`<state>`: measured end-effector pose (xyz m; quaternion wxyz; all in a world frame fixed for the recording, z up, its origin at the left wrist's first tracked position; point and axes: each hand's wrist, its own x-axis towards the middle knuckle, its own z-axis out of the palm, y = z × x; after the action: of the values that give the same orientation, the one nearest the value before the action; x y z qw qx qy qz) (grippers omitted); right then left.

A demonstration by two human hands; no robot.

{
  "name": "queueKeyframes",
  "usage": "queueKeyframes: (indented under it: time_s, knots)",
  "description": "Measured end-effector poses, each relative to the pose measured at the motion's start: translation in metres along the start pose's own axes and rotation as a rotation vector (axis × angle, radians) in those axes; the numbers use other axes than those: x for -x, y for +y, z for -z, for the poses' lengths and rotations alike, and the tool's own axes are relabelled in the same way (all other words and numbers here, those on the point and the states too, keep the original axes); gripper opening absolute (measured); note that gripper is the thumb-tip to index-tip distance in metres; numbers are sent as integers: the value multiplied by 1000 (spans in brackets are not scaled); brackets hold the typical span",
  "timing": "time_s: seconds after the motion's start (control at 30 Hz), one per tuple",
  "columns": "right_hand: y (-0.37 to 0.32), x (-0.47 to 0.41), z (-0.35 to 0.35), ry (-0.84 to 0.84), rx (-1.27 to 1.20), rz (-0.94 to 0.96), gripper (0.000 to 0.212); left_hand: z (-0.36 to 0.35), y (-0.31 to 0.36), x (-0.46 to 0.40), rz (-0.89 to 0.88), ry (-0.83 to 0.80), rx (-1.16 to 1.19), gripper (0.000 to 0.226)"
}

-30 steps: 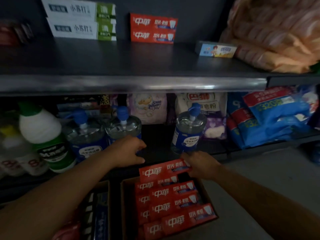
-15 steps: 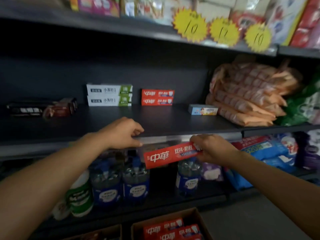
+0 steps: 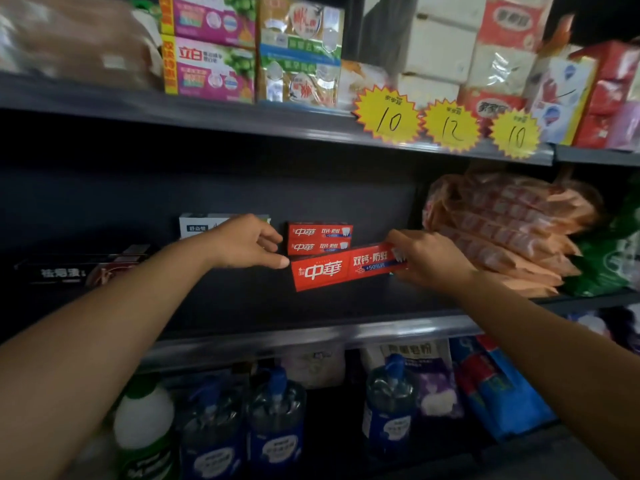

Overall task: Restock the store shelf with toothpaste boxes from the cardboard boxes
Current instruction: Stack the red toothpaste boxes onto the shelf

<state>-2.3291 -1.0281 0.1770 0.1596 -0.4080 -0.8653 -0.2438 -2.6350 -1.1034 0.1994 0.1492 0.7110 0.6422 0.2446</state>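
A long red cardboard toothpaste box (image 3: pixel 341 268) is being gripped at its right end by the right hand (image 3: pixel 427 259) and held tilted above the dark metal shelf (image 3: pixel 311 332), just in front of two stacked red toothpaste boxes (image 3: pixel 319 238). The left hand (image 3: pixel 247 242), loosely curled and grasping nothing, is being held beside the box's left end.

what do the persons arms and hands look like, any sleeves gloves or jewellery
Both forearms are bare right to the frame edge, so no sleeve shows. The left hand and right hand wear no gloves. No ring, watch or bracelet is visible on either, though the dim light could hide small details. Nails look short and plain.
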Motion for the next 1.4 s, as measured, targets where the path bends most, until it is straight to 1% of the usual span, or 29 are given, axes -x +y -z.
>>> queueKeyframes:
  time_s: [0.17,0.27,0.43,0.5,0.6,0.73,0.87,1.0,1.13,1.2,1.27,1.4]
  knots:
    - [15,-25,-35,-4,-31,1,50,-27,-5,-35,71,-40,75,69]
    - [21,-41,-61,31,-75,20,52,-44,-9,-60,83,-23,121,63]
    - [38,-64,-109,42,-130,41,50,-72,-24,-108,89,54,46,49]
    - [45,-73,-128,15,-158,39,56,-83,-31,-125,101,57,32,48]
    - [53,-84,-149,-73,-159,15,64,-98,-39,-147,103,56,-2,48]
    - [62,-98,-168,-170,-175,-1,66,-111,-48,-173,103,31,-18,44]
    - [64,-115,-184,-205,-182,-10,62,-116,-61,-192,106,46,-59,43]
    - [66,-135,-202,-203,-181,21,41,-115,-73,-203,129,93,-129,50]
    - [66,-151,-206,-214,-170,12,26,-112,-79,-210,132,163,-204,48]
    - [66,-157,-209,-205,-149,-2,25,-112,-81,-213,124,212,-237,44]
    - [65,-163,-214,-198,-135,-14,27,-115,-82,-218,113,259,-273,37]
    - [64,-175,-228,-193,-143,-68,39,-122,-83,-230,85,357,-367,32]
